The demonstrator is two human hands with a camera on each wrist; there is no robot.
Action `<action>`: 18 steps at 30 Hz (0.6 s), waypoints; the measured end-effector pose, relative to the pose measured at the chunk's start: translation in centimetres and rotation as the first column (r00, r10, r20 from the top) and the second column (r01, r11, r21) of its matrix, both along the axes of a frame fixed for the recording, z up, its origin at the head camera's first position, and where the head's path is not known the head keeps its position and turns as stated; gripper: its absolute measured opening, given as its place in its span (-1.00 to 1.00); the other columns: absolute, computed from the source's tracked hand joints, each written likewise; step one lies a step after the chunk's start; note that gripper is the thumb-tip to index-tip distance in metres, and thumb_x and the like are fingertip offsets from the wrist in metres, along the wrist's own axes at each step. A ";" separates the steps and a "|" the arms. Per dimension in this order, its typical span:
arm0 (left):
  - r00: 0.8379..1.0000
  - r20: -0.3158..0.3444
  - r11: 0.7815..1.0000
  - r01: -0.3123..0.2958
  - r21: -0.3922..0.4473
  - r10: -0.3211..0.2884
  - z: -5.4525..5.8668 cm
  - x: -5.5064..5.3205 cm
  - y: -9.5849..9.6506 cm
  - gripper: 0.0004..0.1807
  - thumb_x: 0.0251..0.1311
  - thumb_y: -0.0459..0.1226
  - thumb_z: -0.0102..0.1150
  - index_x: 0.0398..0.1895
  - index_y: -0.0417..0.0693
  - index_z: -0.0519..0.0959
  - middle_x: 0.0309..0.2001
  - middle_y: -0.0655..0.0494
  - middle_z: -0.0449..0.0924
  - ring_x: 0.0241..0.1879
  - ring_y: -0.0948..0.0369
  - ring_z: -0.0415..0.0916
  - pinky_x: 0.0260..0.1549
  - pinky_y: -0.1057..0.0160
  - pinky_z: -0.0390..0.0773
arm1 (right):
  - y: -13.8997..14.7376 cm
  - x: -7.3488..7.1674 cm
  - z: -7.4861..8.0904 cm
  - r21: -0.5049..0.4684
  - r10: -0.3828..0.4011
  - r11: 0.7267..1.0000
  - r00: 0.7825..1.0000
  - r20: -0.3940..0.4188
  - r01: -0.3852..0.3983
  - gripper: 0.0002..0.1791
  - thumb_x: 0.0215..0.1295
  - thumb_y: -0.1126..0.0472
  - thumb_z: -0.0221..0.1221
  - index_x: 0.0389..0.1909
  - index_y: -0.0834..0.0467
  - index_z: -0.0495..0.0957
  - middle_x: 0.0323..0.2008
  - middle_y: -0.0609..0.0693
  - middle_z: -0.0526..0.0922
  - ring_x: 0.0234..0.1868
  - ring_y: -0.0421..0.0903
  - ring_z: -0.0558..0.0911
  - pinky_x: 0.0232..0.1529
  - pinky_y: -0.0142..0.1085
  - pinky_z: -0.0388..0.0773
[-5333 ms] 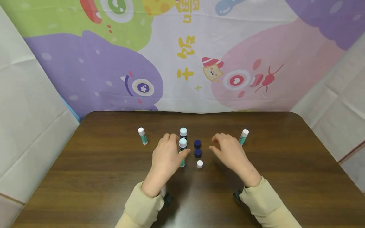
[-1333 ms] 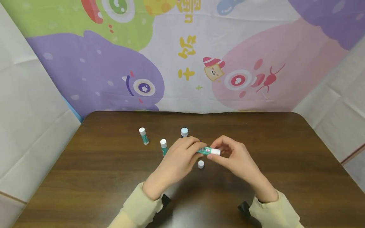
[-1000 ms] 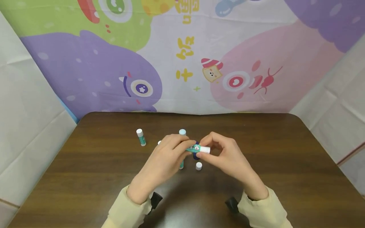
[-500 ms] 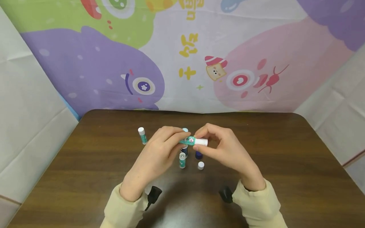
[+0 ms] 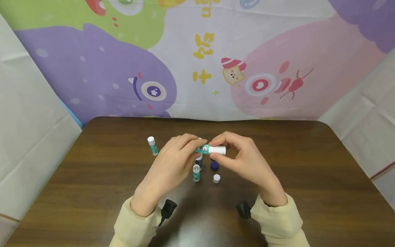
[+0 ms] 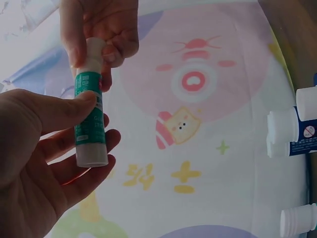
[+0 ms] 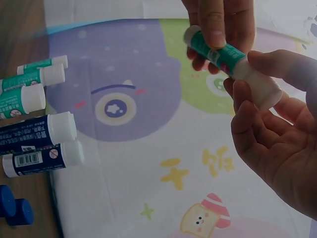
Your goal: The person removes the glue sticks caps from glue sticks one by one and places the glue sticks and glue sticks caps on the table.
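Note:
Both hands meet over the middle of the table on one green glue stick (image 5: 203,149) with a white cap (image 5: 217,150), lying nearly level in the head view. My left hand (image 5: 168,168) grips its green body between thumb and fingers. My right hand (image 5: 243,157) pinches the white cap, thumb (image 7: 282,64) on top in the right wrist view. Cap and body are together. Below them stands an uncapped green glue stick (image 5: 196,173). Navy glue sticks (image 7: 42,157) stand behind it, partly hidden by the left hand in the head view.
A capped green glue stick (image 5: 152,146) stands at the left. A loose white cap (image 5: 216,178) and a dark blue cap (image 5: 214,166) sit right of the uncapped stick. Two blue caps (image 7: 21,212) show in the right wrist view. A patterned cloth (image 5: 200,85) hangs behind the table.
The green glue stick that stood at the right is gone from there, and both hands now hold a green one. During the last second they moved slightly left and away from the body.

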State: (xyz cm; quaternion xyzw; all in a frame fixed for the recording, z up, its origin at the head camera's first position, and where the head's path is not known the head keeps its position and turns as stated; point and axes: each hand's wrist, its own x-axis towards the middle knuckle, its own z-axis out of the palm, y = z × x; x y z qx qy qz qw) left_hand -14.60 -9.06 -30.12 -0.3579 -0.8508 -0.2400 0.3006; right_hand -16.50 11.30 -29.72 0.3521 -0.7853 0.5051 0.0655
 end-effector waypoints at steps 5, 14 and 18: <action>0.999 0.039 1.000 -0.001 0.000 0.001 -0.3 -0.2 0.1 -0.72 0.05 -0.40 0.22 -0.12 -0.06 0.54 -0.18 0.17 0.52 -0.20 0.22 0.47 -0.10 0.28 0.41 | 0.1 0.0 -0.1 -0.008 -0.001 1.000 1.000 0.007 0.001 -0.78 0.07 0.28 0.27 -0.24 0.03 0.56 -0.28 -0.17 0.60 -0.29 -0.22 0.55 -0.31 -0.35 0.49; 0.999 0.052 0.999 -0.016 0.048 0.014 -0.5 -0.6 0.3 -0.73 -0.01 -0.39 0.26 -0.19 -0.07 0.54 -0.26 0.19 0.58 -0.22 0.25 0.49 -0.06 0.28 0.40 | -0.3 0.1 -0.1 -0.066 -0.010 0.998 1.000 0.016 0.011 -0.75 0.06 0.27 0.28 -0.21 0.07 0.55 -0.28 -0.12 0.61 -0.31 -0.19 0.55 -0.33 -0.37 0.49; 0.997 0.061 0.996 -0.055 0.073 0.050 -0.7 -1.0 0.0 -0.75 -0.03 -0.38 0.25 -0.21 -0.09 0.54 -0.32 0.16 0.59 -0.30 0.24 0.49 -0.14 0.26 0.42 | -0.4 -0.1 -0.2 -0.108 -0.046 0.993 0.999 0.017 0.047 -0.77 0.02 0.29 0.30 -0.26 0.13 0.55 -0.30 -0.07 0.62 -0.35 -0.17 0.57 -0.39 -0.38 0.48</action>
